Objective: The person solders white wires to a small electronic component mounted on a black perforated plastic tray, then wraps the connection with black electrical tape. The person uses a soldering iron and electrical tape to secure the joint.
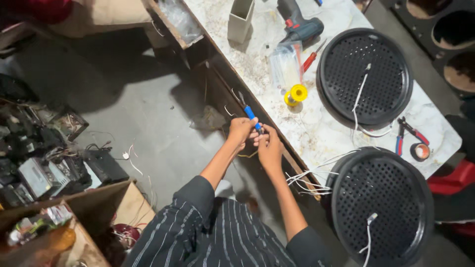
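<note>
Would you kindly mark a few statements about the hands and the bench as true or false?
1. Both hands, left hand and right hand, meet at a blue-handled tool. True.
2. Three round black grilles lie on the bench. False: two, far grille and near grille.
3. A yellow spool sits on the bench. True.
4. The pliers have green handles. False: red and blue.

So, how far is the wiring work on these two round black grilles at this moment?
Looks done: both round grilles, far and near, already have white wires attached. In hand: the left hand holds a blue-handled tool while the right hand pinches something small against it. Seemingly left: loose white wire ends by the near grille.
</note>
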